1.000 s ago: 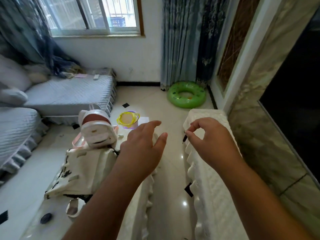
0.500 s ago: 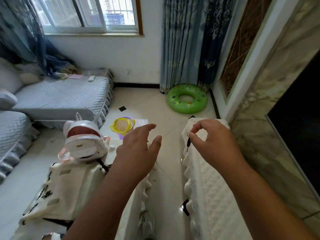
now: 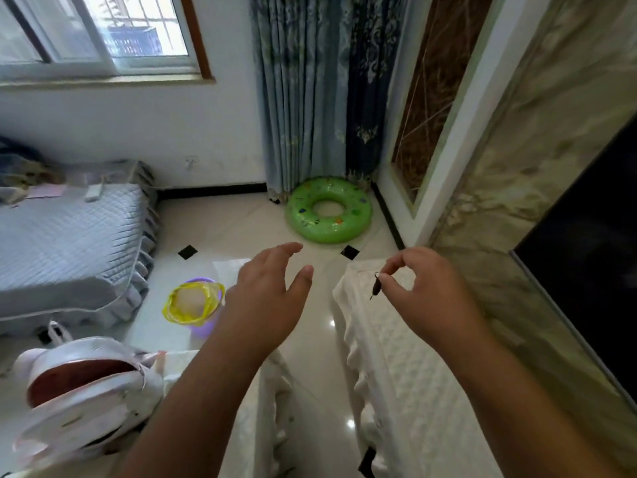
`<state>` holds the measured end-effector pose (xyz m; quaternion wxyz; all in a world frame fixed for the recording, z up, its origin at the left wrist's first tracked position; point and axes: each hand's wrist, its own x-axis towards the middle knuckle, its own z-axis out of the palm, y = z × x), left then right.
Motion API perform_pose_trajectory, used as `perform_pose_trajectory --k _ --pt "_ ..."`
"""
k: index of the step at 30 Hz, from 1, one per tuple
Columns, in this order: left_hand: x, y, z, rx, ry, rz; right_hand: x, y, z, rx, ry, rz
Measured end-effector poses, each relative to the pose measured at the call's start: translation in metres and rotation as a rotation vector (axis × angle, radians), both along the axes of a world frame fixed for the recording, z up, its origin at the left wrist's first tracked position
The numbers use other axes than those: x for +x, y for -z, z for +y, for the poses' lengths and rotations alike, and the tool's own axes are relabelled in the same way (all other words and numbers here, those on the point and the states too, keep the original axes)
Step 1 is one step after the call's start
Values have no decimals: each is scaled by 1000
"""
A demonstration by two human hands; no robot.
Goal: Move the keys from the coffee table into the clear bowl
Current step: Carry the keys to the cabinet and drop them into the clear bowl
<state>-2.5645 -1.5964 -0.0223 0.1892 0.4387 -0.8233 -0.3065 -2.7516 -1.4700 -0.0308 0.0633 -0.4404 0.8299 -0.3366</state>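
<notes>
My right hand (image 3: 427, 294) pinches a small dark key (image 3: 375, 288) between thumb and forefinger; the key dangles above the far end of a cabinet covered in white lace cloth (image 3: 406, 384). My left hand (image 3: 269, 305) hovers empty with fingers spread, over the gap between that cabinet and the cloth-covered coffee table (image 3: 220, 426) at the lower left. No clear bowl shows in this view.
A white and pink bag (image 3: 79, 395) lies open on the coffee table. On the tiled floor stand a purple bin with a yellow liner (image 3: 193, 303) and a green swim ring (image 3: 329, 210). A grey sofa (image 3: 65, 243) is at left, a dark screen (image 3: 593, 270) at right.
The view has tilted up and moved forward, so the coffee table slid lower in frame. Both hands stayed raised in front; the right hand keeps its pinch on the key.
</notes>
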Motion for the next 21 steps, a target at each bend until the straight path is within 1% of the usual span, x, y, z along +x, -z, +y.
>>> perform_pose_trajectory --k 3,7,11,16,21 --pt "-22 -1 -46 -7 23 -9 -14 6 -33 10 11 -21" --pt "-60 4 -87 10 48 -14 -48 15 -73 27 53 -25" --pt "-108 12 -130 4 67 -47 -96 28 -119 6 54 -53" --pt "-174 13 -184 -12 57 -132 -167 32 -183 -14 55 -71" --pt "-238 8 -229 -63 65 -122 -229 28 -233 5 61 -66"
